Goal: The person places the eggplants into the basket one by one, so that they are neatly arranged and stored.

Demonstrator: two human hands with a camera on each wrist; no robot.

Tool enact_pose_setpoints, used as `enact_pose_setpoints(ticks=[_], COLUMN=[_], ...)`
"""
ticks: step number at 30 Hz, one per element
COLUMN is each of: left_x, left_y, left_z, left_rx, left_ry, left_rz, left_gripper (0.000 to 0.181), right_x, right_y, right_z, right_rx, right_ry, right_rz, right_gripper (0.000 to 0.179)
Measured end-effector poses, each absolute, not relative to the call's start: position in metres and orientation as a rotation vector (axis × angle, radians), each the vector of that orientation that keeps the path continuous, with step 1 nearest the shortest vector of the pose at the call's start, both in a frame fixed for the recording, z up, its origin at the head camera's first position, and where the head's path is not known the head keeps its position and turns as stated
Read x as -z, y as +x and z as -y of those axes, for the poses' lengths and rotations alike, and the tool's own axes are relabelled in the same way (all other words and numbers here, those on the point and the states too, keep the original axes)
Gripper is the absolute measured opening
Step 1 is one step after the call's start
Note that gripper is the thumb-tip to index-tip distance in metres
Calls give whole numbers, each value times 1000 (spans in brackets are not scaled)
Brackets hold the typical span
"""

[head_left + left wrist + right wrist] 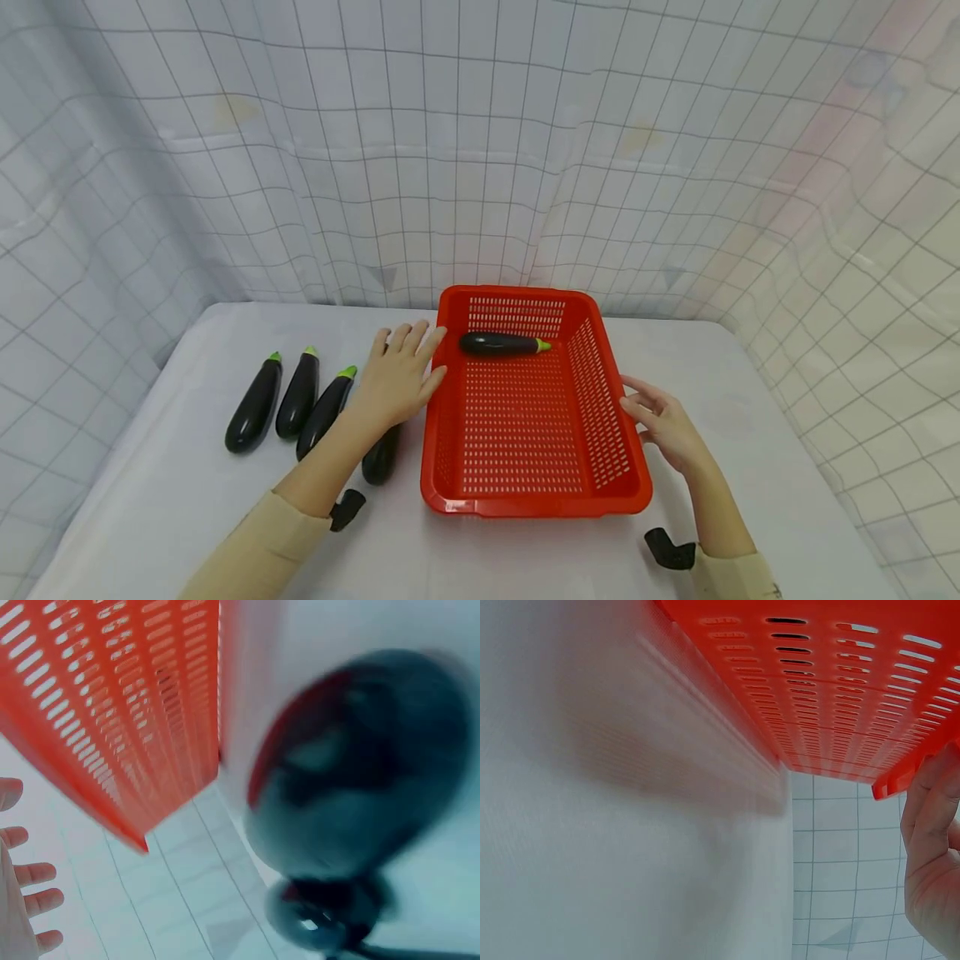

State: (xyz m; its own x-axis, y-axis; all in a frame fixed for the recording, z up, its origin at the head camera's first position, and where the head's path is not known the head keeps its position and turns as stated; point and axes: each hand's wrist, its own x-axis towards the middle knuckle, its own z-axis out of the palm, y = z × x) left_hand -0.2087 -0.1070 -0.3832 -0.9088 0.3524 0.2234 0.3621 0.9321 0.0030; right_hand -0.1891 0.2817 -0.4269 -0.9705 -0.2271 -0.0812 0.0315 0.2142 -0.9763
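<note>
A red perforated plastic basket (517, 433) stands in the middle of the table, with one dark eggplant (495, 343) lying crosswise near its far end. My left hand (397, 379), fingers spread and palm down, is over the basket's left rim and partly covers an eggplant (382, 457) on the table beside it. The left wrist view shows a large, blurred, glossy dark eggplant (375, 757) close up, apart from the left fingertips (43, 902). On the opposite side, my right hand (667, 425) holds the basket's right rim with bent fingers (934, 806).
Farther left on the white table (172, 467), three more eggplants (298, 396) with green stem ends lie side by side. White grid-patterned cloth (480, 167) hangs behind the table and along both sides. Black wrist mounts (670, 550) show near the sleeves.
</note>
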Motion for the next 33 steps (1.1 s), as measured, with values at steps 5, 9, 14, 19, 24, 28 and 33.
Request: enact_pose_setpoints(ticks=[5,9,14,19,24,28,33], left_x=[389,398,412,421,431,437,441], left_y=[-195,-189,-183,-177,-173,-169,-165], left_z=[132,150,174,198,223,241,257], left_rx=[149,221,275,303,292,321,352], left_ry=[-451,-403,-318,-203,-82,-4,75], left_rz=[2863,2843,2824,2827,2855,2894,2949], left_gripper=[57,54,52,52,52,53,55], right_x=[428,429,430,430,431,431,430], right_y=[-189,-189,-190,-190,-190,-190,-190], right_z=[-282,-283,-283,-283,-282,-282,-282], right_rx=[1831,1830,1833,1824,1828,1828,1823], right_ry=[-182,-173,-167,-165,-161,-163,-157], right_rz=[-2288,-2288,-2283,-2293,-2291,-2295,-2308], right_gripper=[55,54,54,54,54,54,54])
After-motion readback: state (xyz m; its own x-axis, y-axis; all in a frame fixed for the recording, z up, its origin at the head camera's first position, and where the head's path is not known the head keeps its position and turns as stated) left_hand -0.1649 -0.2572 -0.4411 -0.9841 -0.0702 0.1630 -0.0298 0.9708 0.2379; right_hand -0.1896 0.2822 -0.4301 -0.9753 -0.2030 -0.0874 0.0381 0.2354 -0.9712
